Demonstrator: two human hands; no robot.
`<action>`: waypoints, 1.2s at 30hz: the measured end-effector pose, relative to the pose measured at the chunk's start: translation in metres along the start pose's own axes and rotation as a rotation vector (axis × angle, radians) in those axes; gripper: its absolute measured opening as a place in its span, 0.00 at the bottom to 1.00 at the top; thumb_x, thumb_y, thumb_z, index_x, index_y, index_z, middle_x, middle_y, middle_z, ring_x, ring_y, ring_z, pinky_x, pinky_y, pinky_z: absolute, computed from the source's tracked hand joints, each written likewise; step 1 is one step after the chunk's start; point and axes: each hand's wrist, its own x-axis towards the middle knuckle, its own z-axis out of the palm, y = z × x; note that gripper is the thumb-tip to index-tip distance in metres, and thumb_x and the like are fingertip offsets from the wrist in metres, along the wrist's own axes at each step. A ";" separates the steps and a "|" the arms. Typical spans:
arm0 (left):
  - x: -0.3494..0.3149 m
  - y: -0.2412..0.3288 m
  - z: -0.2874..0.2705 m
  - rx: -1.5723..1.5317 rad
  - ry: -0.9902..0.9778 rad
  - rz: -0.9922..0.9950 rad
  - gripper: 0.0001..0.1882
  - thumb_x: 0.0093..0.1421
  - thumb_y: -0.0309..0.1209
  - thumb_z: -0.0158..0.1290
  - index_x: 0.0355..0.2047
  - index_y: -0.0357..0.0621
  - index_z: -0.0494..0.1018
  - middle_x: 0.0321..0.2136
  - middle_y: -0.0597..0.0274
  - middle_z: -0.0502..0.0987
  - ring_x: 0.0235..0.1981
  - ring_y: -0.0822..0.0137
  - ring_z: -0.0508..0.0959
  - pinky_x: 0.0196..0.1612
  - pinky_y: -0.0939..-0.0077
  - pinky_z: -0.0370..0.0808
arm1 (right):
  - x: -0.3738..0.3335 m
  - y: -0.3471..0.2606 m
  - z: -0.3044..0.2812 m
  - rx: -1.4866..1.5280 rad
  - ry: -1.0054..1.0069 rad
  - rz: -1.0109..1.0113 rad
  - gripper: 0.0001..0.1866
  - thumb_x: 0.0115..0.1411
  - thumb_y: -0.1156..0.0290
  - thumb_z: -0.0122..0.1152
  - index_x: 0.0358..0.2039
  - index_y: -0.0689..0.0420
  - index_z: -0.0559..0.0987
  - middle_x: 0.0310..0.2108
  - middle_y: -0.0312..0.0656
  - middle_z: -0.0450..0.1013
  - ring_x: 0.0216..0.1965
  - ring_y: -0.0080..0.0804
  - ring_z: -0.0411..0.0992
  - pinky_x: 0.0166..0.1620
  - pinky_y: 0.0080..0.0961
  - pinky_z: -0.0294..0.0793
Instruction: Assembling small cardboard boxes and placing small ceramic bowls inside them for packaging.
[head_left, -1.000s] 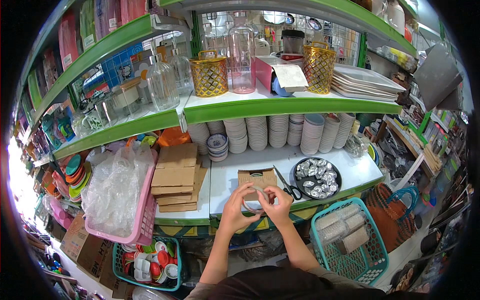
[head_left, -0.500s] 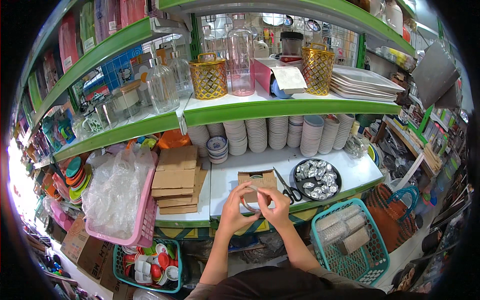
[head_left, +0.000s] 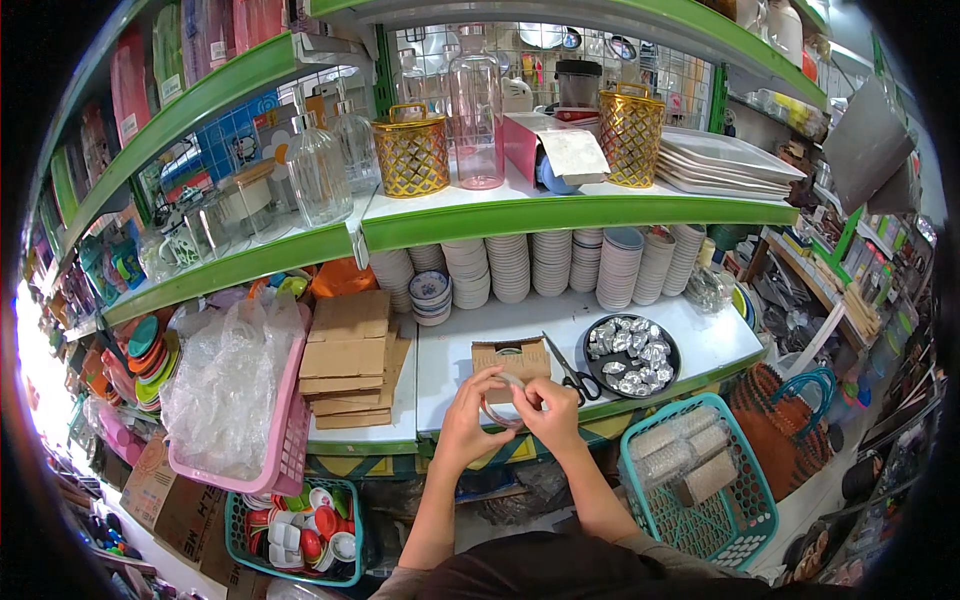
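Light is bright and fairly even across the middle. At the left rim, white glare burns out detail. The foil (head_left: 655, 355) and tall bottle (head_left: 475, 110) catch small glints; beneath the lower shelf (head_left: 440, 350) it turns dim. The green shelf edge (head_left: 580, 211) bows with lens distortion, and the corners are black.

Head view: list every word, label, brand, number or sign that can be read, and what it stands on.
Brown carton, lower left: large dark lettering, partly legible; not transcribed.
White labels on wrapped goods, upper-left shelf: too small to read.
Ring-shaped item in the left hand: no readable print.
Any other print is too small or blurred.
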 end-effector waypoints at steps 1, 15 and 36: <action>0.000 0.000 0.000 -0.001 0.000 -0.001 0.35 0.32 0.24 0.68 0.44 0.45 0.66 0.54 0.57 0.68 0.53 0.54 0.69 0.46 0.68 0.72 | -0.003 0.000 0.001 0.000 0.000 0.001 0.08 0.52 0.75 0.65 0.25 0.60 0.72 0.12 0.34 0.65 0.12 0.17 0.61 0.17 0.17 0.60; -0.003 -0.004 -0.006 0.013 0.017 -0.001 0.37 0.33 0.26 0.69 0.46 0.44 0.62 0.54 0.54 0.68 0.52 0.53 0.71 0.49 0.66 0.71 | -0.001 -0.015 0.006 0.119 0.056 0.141 0.07 0.51 0.75 0.65 0.30 0.61 0.76 0.16 0.34 0.68 0.14 0.17 0.64 0.18 0.15 0.63; -0.004 0.009 -0.008 -0.005 -0.024 -0.043 0.35 0.34 0.26 0.68 0.43 0.43 0.63 0.54 0.52 0.68 0.55 0.53 0.69 0.55 0.65 0.68 | -0.007 -0.018 0.005 0.081 0.154 0.076 0.07 0.51 0.77 0.66 0.30 0.62 0.77 0.22 0.39 0.73 0.17 0.20 0.68 0.20 0.16 0.64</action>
